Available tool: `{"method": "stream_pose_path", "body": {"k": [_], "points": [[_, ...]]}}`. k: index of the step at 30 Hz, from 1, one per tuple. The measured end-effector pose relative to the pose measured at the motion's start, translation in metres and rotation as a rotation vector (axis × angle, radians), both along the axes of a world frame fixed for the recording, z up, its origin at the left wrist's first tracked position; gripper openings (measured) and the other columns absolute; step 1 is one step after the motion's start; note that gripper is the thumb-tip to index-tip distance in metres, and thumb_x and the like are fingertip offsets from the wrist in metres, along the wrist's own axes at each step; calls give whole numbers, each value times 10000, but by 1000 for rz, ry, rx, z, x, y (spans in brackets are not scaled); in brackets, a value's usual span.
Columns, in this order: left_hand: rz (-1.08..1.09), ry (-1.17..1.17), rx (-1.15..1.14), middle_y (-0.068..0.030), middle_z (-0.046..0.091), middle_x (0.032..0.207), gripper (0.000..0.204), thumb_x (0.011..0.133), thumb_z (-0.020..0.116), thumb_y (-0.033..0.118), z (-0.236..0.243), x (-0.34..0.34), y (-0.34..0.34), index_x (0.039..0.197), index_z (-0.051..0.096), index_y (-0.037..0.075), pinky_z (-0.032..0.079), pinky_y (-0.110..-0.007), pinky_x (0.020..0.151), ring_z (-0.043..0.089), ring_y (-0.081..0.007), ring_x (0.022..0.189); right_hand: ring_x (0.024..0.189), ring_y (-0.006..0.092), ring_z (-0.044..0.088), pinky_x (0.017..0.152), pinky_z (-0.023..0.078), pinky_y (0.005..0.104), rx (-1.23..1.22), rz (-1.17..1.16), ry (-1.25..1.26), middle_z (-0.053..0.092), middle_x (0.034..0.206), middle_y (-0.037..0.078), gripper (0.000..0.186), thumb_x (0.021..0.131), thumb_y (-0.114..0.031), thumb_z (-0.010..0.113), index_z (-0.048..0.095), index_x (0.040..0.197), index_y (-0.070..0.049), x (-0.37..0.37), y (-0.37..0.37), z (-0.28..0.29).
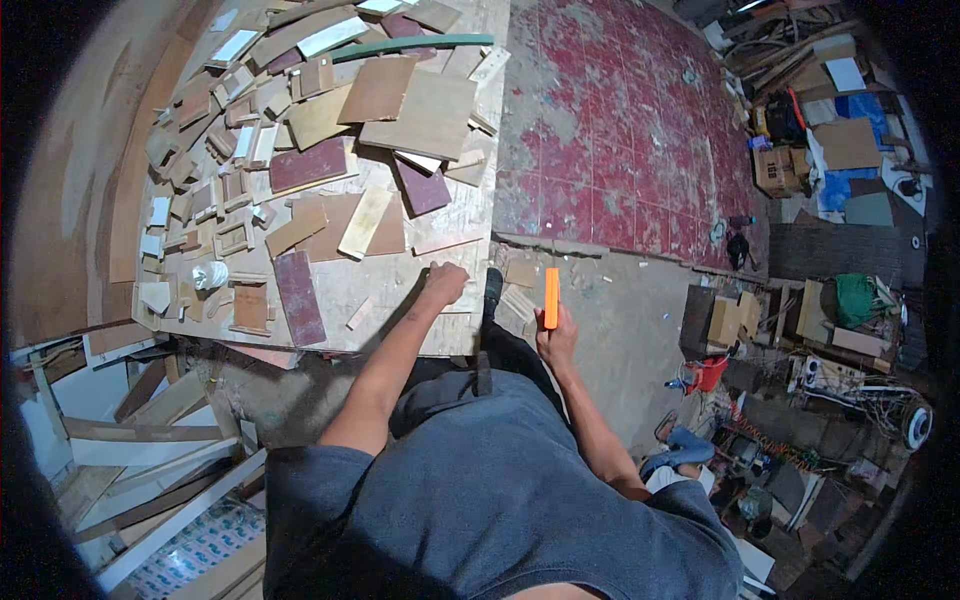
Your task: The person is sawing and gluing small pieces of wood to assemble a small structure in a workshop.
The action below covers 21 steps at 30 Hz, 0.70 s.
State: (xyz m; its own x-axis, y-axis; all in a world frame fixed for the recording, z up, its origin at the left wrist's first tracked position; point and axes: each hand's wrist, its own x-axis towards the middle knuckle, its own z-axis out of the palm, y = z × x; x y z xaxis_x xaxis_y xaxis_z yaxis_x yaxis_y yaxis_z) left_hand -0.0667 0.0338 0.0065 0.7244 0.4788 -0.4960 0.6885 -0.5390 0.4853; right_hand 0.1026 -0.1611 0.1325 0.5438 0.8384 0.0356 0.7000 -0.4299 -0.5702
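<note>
My left hand (448, 283) rests at the right edge of a pale wooden worktable (385, 318), its fingers curled. What they hold, if anything, is too small to tell. Out over the floor, beyond the table's edge, my right hand (557, 338) is closed around a bright orange, bar-shaped hand tool (552, 297); its exact kind does not show. Near my left hand lie a narrow pale strip (447, 241) and a small wood stick (360, 313). Farther left are a dark red board (299, 298) and a yellowish plank (366, 222).
Many wood offcuts and small box-like pieces (233, 237) crowd the table's left and far parts. Stacked boards (418, 115) lie at the back. Scrap lumber (150, 450) leans below left. A worn red floor (620, 130) spreads ahead; clutter and a seated person (683, 450) are right.
</note>
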Motion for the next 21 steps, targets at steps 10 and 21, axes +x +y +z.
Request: {"method": "stream_pose_path", "body": {"k": [10,21], "points": [[-73,-41,315,-80,558,1300,407,791,752,272,27,16,-26,1168,690,132,337,-511,1039,474,-257,1235,770,450,623,653,468,464,-69,-95,278,625,802,237,249,899,-231,671,579,935,-3,8,-34,-25],[-203,-40,295,-77,551,1282,796,654,843,269,35,22,-31,1352,512,79,240,-571,1140,502,-238,1230,738,394,624,679,480,435,-69,-81,510,635,776,185,381,939,-320,658,597,1109,15,30,-38,-6]]}}
